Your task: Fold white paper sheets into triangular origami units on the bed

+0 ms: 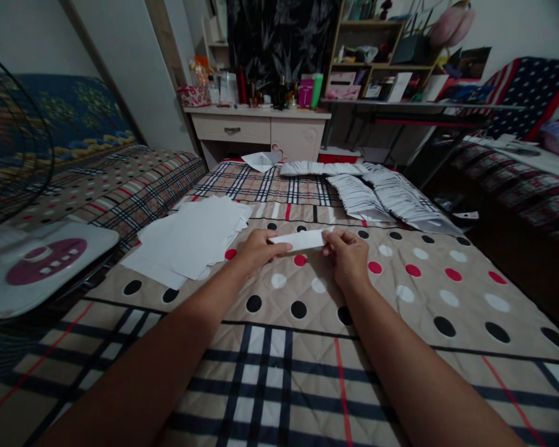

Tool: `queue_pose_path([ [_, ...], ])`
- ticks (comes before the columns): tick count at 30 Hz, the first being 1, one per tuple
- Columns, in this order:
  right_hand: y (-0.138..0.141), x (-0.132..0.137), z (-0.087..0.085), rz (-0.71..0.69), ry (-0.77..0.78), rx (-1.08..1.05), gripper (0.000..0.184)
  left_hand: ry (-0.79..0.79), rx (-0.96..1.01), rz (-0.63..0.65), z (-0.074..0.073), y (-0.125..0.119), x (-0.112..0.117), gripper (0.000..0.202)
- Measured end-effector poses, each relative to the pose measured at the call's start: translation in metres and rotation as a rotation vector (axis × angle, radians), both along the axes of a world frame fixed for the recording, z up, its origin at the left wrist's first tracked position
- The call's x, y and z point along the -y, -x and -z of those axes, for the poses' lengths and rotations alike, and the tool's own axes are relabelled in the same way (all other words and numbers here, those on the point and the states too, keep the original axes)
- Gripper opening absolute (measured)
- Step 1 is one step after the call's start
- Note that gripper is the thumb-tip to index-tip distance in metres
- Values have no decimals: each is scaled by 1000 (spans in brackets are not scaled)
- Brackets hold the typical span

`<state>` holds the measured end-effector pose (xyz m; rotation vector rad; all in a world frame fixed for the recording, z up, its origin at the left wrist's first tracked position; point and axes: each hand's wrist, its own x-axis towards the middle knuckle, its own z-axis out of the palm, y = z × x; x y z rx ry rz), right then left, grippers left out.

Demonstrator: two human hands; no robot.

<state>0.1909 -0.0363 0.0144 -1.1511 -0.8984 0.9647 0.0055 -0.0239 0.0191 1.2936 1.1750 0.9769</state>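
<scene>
A narrow strip of folded white paper (pixel 302 239) is stretched between my two hands, just over the dotted part of the bedspread. My left hand (pixel 261 247) pinches its left end, thumb along the near edge. The right end sits between the thumb and fingers of my right hand (pixel 347 251). To the left of my left hand lies a loose pile of flat white sheets (pixel 193 236), spread unevenly. Beyond my right hand, folded white papers (pixel 395 195) stand in long, tightly packed rows.
The patterned bedspread (pixel 270 366) covers the bed under my arms. A single folded white paper (pixel 262 161) lies at the far edge. Behind are a white dresser (pixel 235 128) and shelves. On the left are a fan's wire guard (pixel 51 143) and its white base (pixel 88 242).
</scene>
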Motion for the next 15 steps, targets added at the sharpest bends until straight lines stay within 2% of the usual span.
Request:
queue_pose_path([
  [3,4,2,-1,-148,22,37,23,-33,246,-232,5,5,-8,31],
  [5,9,4,0,-255,36,31,21,-64,375,-291,7,6,-11,35],
  [7,14,5,0,-303,30,8,21,-102,392,-290,8,2,-9,36],
  [13,17,9,1,-397,7,14,24,-170,175,-149,10,-17,3,34],
  [15,14,9,0,-417,13,59,25,-161,147,-164,10,-15,3,35],
])
